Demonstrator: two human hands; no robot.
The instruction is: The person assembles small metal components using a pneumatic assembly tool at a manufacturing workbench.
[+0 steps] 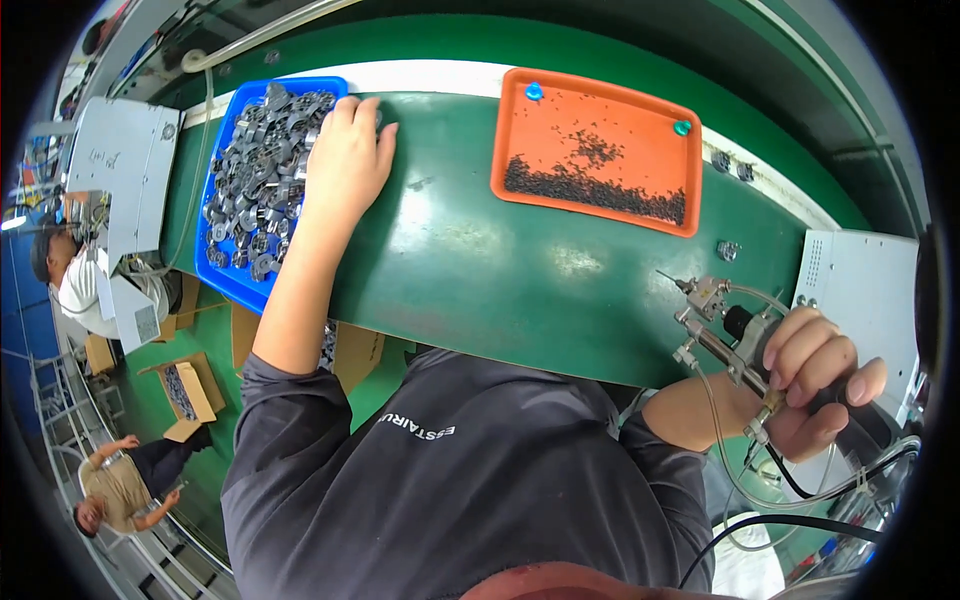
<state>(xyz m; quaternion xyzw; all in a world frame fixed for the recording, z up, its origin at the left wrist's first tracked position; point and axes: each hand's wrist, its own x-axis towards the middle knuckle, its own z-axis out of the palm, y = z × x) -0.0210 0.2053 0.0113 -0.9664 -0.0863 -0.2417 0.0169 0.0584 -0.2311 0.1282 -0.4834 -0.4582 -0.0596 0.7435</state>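
A blue tray full of dark grey round parts with metal pieces lies at the left of the green bench. My left hand is at its far right edge, fingers bent and thumb curled in. A bit of grey shows between thumb and fingers, too hidden to name. On the right, my right hand curls its fingers beside a metal pneumatic device with a thin needle tip, fittings and hoses. Something black lies in the palm; its kind is unclear. One small grey part sits on the bench near the needle.
An orange tray at the back centre holds many tiny black pieces, plus a blue and a green cap-like item. Small parts stand on the back ledge. Grey boxes flank the bench. Cartons and two other people are at the left.
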